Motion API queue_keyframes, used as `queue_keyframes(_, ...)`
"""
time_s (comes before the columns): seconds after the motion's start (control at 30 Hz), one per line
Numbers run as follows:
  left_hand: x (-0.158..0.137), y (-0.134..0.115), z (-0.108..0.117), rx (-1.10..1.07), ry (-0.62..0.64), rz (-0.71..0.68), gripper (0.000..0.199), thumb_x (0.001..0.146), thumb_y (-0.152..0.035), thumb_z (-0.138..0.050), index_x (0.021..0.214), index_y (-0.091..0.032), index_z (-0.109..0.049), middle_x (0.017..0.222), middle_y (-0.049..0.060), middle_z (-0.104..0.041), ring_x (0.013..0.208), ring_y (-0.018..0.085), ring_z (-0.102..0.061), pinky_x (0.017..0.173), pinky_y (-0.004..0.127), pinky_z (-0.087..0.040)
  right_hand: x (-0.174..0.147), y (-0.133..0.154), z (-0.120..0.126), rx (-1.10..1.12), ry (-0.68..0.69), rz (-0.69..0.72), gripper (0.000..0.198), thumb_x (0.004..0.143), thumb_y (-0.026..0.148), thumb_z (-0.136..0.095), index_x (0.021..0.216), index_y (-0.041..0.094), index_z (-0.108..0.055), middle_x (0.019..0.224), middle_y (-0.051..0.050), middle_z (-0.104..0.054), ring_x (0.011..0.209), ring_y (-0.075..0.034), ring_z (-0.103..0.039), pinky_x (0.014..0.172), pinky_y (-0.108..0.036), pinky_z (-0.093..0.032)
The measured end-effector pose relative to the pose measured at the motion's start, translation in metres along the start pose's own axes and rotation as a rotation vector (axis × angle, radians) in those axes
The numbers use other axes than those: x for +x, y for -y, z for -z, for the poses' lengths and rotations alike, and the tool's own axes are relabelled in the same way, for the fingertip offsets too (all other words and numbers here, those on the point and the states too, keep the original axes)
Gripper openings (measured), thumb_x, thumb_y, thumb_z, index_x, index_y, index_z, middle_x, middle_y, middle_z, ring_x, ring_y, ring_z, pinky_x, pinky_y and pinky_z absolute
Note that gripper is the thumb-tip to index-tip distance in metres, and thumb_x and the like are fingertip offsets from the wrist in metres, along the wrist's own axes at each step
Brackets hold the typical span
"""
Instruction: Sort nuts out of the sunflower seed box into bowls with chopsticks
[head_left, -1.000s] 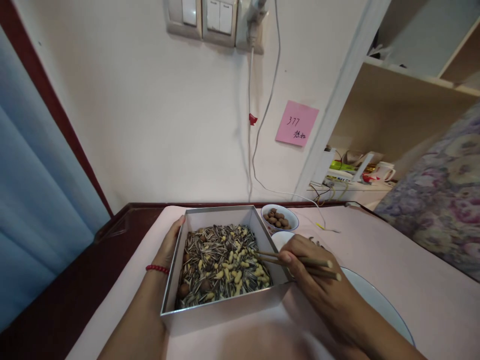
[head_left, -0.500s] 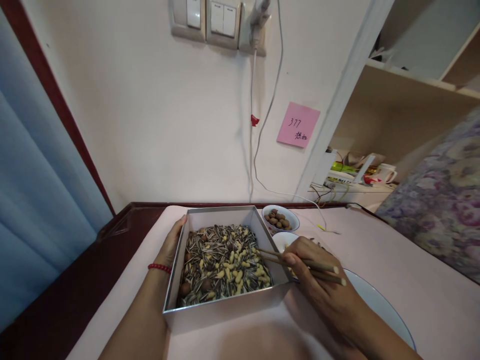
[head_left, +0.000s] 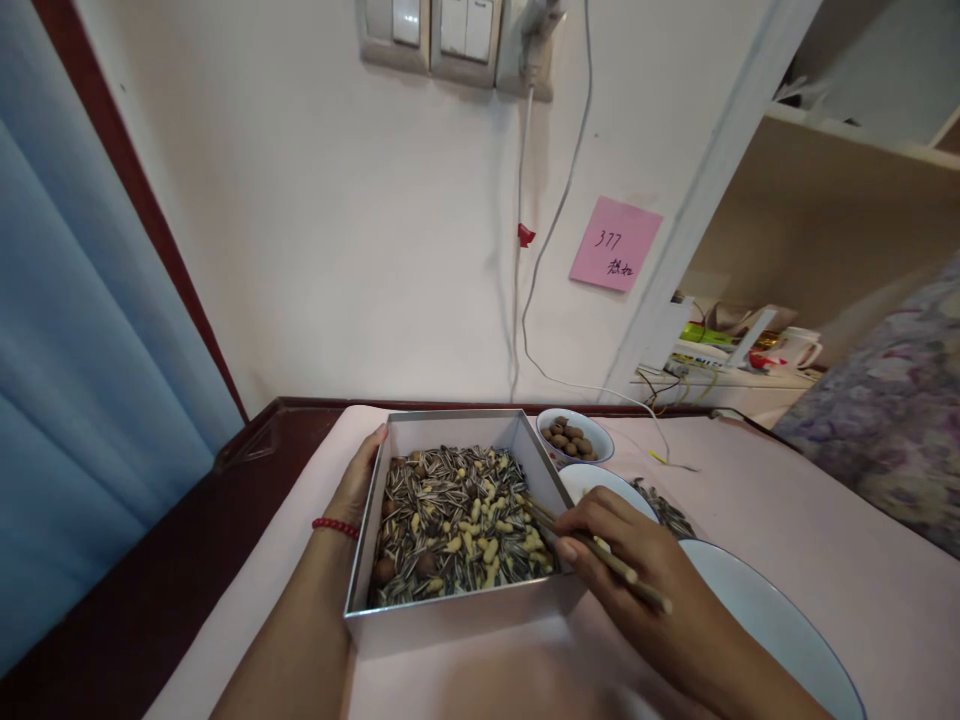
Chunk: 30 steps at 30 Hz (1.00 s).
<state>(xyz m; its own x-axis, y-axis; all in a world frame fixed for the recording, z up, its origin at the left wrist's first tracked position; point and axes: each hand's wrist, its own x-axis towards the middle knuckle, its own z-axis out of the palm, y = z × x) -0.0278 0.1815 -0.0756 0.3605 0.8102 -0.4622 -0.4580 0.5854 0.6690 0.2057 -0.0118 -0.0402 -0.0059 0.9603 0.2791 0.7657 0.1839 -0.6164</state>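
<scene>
A silver-grey open box (head_left: 465, 615) holds striped sunflower seeds (head_left: 427, 485), small yellowish peanut-like pieces (head_left: 487, 530) and a few round brown nuts (head_left: 384, 570). My left hand (head_left: 361, 480), with a red bead bracelet at the wrist, grips the box's left wall; most of its fingers are hidden. In my right hand (head_left: 660, 575) is a pair of wooden chopsticks (head_left: 622, 570). They reach over the right wall, their tips down among the pieces at the box's right side. Whether anything is pinched between the tips is too small to tell.
Behind the box's right corner stands a small bowl (head_left: 606, 440) of brown oval nuts. Another white bowl (head_left: 581, 480) is partly behind my right hand. Sunflower seeds (head_left: 664, 507) lie beside it, and a large white dish (head_left: 772, 620) is at right. A white cable (head_left: 660, 430) trails onto the table.
The camera view has shifted slightly left. My right hand has tilted the chopsticks more steeply, their tips still in the box, and has moved a little nearer the box. The left hand keeps its hold.
</scene>
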Motion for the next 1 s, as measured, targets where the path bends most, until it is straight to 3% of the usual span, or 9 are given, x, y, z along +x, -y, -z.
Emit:
queue_keyframes(0.2, -0.010, 0.012, 0.010, 0.066, -0.009, 0.046, 0.046, 0.089, -0.058, -0.064, 0.102, -0.017, -0.078, 0.035, 0.000, -0.054, 0.044, 0.031, -0.069, 0.040, 0.035, -0.056, -0.014, 0.008, 0.013, 0.025, 0.019, 0.010, 0.021, 0.104, 0.041, -0.052, 0.096, 0.027, -0.066, 0.092, -0.002, -0.061, 0.080, -0.016, -0.063, 0.068, -0.030, -0.051)
queue_keyframes(0.33, -0.010, 0.011, 0.007, -0.007, 0.020, 0.004, 0.041, 0.090, -0.053, -0.065, 0.104, -0.017, -0.078, 0.045, 0.003, -0.064, 0.056, 0.032, -0.074, 0.047, 0.036, -0.060, -0.024, 0.005, 0.016, 0.025, 0.015, 0.032, 0.020, 0.107, 0.036, -0.047, 0.102, 0.028, -0.065, 0.098, -0.002, -0.062, 0.090, -0.016, -0.066, 0.076, -0.030, -0.055)
queue_keyframes(0.5, -0.004, 0.005, 0.000, -0.057, 0.072, -0.133, 0.033, 0.093, -0.038, -0.066, 0.111, -0.013, -0.077, 0.065, 0.007, -0.076, 0.075, 0.032, -0.078, 0.061, 0.035, -0.064, -0.024, -0.001, 0.005, 0.018, -0.097, 0.064, 0.019, 0.106, 0.032, -0.049, 0.107, 0.027, -0.067, 0.097, -0.003, -0.064, 0.090, -0.014, -0.069, 0.076, -0.025, -0.057)
queue_keyframes(0.73, 0.011, 0.004, 0.000, -0.078, 0.084, -0.231, 0.039, 0.102, -0.033, -0.055, 0.122, -0.002, -0.069, 0.075, 0.009, -0.079, 0.086, 0.026, -0.077, 0.073, 0.032, -0.063, -0.024, 0.009, 0.015, -0.015, -0.298, 0.183, 0.022, 0.106, 0.028, -0.049, 0.089, 0.027, -0.064, 0.081, 0.002, -0.063, 0.074, -0.010, -0.065, 0.064, -0.018, -0.051)
queue_keyframes(0.83, 0.014, 0.005, 0.002, -0.089, 0.073, -0.254, 0.037, 0.103, -0.028, -0.053, 0.123, 0.000, -0.067, 0.076, 0.009, -0.079, 0.089, 0.025, -0.077, 0.074, 0.029, -0.062, -0.026, 0.015, 0.021, -0.023, -0.380, 0.234, 0.020, 0.104, 0.027, -0.050, 0.091, 0.028, -0.064, 0.080, 0.003, -0.065, 0.073, -0.010, -0.065, 0.064, -0.017, -0.051)
queue_keyframes(1.0, 0.016, 0.005, 0.003, -0.097, 0.068, -0.274, 0.036, 0.103, -0.025, -0.051, 0.123, -0.001, -0.068, 0.077, 0.009, -0.079, 0.091, 0.025, -0.077, 0.075, 0.029, -0.061, -0.019, 0.012, 0.009, 0.059, -0.338, 0.249, 0.018, 0.106, 0.031, -0.049, 0.101, 0.031, -0.066, 0.089, 0.004, -0.070, 0.084, -0.012, -0.069, 0.073, -0.018, -0.052)
